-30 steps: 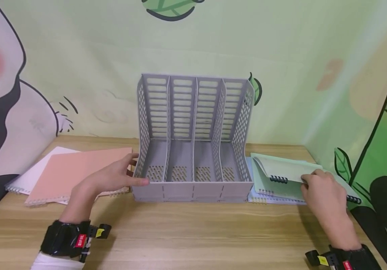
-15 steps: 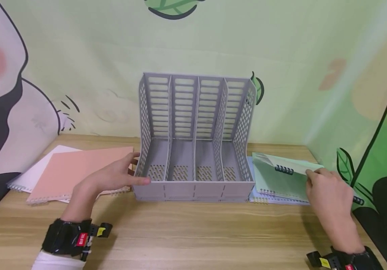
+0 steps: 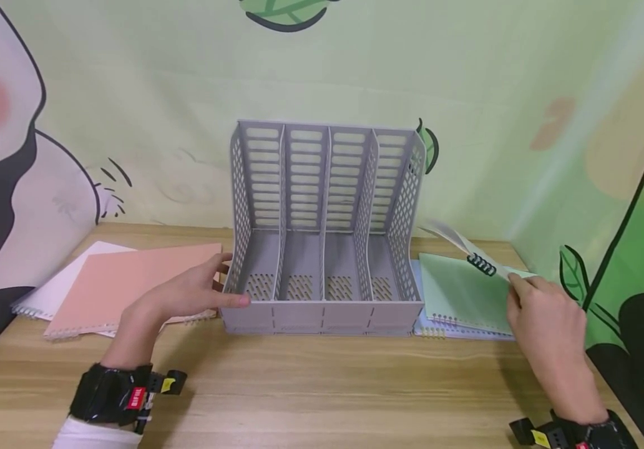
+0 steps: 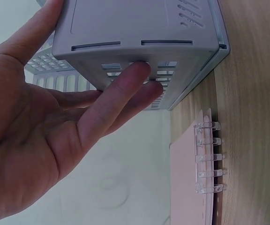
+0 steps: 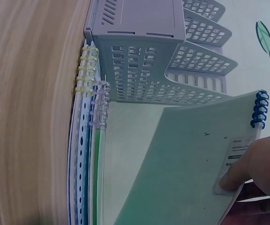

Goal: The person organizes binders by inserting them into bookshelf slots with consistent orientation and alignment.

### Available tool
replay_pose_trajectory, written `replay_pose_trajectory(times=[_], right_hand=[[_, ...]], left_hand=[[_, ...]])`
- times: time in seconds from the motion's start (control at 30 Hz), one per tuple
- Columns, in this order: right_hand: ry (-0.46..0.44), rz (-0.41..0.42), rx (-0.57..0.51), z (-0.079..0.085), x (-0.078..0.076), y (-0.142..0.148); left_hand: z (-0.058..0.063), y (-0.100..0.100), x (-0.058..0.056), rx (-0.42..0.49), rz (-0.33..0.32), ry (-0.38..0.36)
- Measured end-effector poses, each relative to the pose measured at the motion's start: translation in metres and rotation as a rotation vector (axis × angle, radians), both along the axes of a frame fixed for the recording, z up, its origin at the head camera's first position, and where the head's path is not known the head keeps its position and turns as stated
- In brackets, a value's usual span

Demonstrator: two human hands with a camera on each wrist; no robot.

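Note:
A grey file rack (image 3: 322, 318) with upright dividers stands in the middle of the table. My left hand (image 3: 178, 296) holds its front left corner, thumb at the front rim and fingers against the perforated side wall (image 4: 163, 70). With thumb and fingers, my right hand (image 3: 549, 343) pinches a spiral notebook (image 3: 496, 272) by its edge and holds it tilted above the right-hand pile. In the right wrist view, this notebook (image 5: 191, 154) shows a pale green cover with a label and a dark blue coil. Beneath it lies a green spiral notebook (image 3: 462, 290) on bluish ones (image 3: 440, 329).
Left of the rack lie a pink spiral notebook (image 3: 142, 271) and a white one (image 3: 69, 280), overlapping. The wooden table (image 3: 322, 386) runs back to a wall (image 3: 322, 75) with printed cartoon pictures.
The notebook in my right hand has been lifted and tipped up off the pile, baring the green notebook below. My left hand stays on the rack.

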State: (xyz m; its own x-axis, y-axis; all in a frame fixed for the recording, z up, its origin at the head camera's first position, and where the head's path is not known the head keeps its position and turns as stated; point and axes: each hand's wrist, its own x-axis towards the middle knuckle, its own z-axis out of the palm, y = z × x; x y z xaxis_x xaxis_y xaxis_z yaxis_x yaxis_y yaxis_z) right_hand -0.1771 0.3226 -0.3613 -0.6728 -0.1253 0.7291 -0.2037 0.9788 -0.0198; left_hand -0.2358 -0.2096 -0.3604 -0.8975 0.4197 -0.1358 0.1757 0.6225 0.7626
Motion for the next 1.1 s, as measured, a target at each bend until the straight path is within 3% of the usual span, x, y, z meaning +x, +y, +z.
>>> replay_pose_trajectory(times=[0.63, 1.1], right_hand=[[0.027, 0.076, -0.123, 0.003, 0.000, -0.008], [0.064, 0.121, -0.145, 0.001, -0.002, -0.011]], left_hand=[[0.001, 0.001, -0.001, 0.062, 0.012, -0.070], [0.000, 0.000, -0.001, 0.045, 0.006, -0.040]])
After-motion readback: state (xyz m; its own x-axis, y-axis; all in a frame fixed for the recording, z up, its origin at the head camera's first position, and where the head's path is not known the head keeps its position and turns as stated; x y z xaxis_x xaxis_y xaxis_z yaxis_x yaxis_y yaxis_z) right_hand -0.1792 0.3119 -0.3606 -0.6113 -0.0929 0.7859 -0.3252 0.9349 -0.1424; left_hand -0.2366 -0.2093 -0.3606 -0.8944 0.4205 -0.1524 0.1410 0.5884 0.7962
